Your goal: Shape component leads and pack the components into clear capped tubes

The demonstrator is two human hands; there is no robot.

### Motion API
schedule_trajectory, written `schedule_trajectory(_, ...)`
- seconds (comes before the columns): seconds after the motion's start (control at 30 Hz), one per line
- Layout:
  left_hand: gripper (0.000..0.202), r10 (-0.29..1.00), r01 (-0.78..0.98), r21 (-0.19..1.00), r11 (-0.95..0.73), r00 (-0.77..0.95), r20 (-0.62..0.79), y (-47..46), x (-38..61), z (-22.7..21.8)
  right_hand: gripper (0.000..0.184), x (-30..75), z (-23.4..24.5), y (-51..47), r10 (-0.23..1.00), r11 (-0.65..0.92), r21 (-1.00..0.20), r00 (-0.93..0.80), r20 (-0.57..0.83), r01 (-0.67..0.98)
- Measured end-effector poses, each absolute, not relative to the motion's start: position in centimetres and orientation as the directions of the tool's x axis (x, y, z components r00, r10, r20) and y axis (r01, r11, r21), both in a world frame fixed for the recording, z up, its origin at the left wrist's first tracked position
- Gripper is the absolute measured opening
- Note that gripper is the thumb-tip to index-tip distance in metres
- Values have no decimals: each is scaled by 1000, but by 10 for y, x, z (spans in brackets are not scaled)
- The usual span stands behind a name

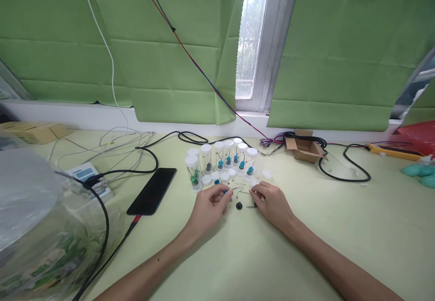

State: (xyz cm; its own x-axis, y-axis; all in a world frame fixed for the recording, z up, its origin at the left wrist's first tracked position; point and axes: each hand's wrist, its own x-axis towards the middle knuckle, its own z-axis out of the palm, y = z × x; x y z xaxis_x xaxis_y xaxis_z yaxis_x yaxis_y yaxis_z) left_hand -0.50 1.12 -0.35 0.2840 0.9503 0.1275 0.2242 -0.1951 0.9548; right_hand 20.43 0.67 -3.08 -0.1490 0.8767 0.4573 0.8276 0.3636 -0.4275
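Note:
My left hand [209, 206] is closed in a pinch around a small blue piece [225, 192] that shows partly between the fingers. A thin wire pokes out from these fingertips to the right. Facing it, my right hand [273, 203] has its thumb and forefinger pressed together at the end of a thin bent wire [244, 191]. Between the hands lie a small black round part [239, 206] and a few loose thin wires. Just beyond stand several clear vials [205, 156] with white caps, holding blue, green or grey parts with wires. Another blue piece [216, 182] lies near the loose white lids [206, 180].
On the left are a black phone [152, 192] on a cable, a white power strip [86, 176] and a large clear plastic bag [34, 228]. Cables and an open cardboard box [304, 150] lie along the back by the wall. A yellow tool [394, 152] rests at right.

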Motion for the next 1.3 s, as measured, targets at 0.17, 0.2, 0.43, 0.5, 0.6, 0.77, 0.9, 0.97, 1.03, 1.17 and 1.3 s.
schedule_trajectory(0.17, 29, 952, 162, 973, -163, 284, 112, 12, -5, -2, 24, 204, -31, 7, 900, 322, -404, -144, 412, 856)
schedule_trajectory(0.2, 30, 952, 154, 975, -159, 285, 110, 13, -5, -3, 24, 204, -30, 7, 902, 318, -397, -145, 406, 861)
schedule_trajectory(0.43, 35, 957, 157, 977, -144, 272, 97, 16, -6, -6, 23, 203, -30, 6, 912, 291, -407, -122, 392, 866)
schedule_trajectory(0.5, 36, 959, 161, 978, -133, 268, 86, 16, -7, -6, 23, 203, -30, 5, 903, 304, -426, -115, 415, 852)
schedule_trajectory(0.6, 37, 964, 176, 977, -117, 257, 69, 15, -6, -4, 25, 201, -28, 4, 871, 352, -453, -111, 478, 819)
schedule_trajectory(0.77, 39, 968, 175, 980, -93, 247, 48, 16, -6, -3, 18, 193, -25, -2, 830, 481, -488, -200, 520, 729)
schedule_trajectory(0.9, 39, 967, 125, 991, -54, 254, 20, 18, -7, -6, 14, 188, -28, -6, 814, 553, -489, -311, 491, 675)
schedule_trajectory(0.97, 40, 967, 97, 995, -19, 255, -6, 18, -8, -6, 16, 186, -30, -7, 814, 560, -483, -339, 472, 673)
schedule_trajectory(1.03, 40, 966, 73, 997, 21, 256, -39, 18, -7, -6, 16, 185, -31, -7, 815, 561, -477, -353, 459, 677)
schedule_trajectory(1.17, 40, 966, 54, 993, 103, 232, -113, 18, -5, -2, 13, 186, -33, -5, 818, 560, -474, -362, 447, 679)
schedule_trajectory(1.3, 39, 965, 38, 988, 149, 215, -154, 17, -4, 1, 11, 186, -34, -4, 812, 570, -460, -379, 444, 681)
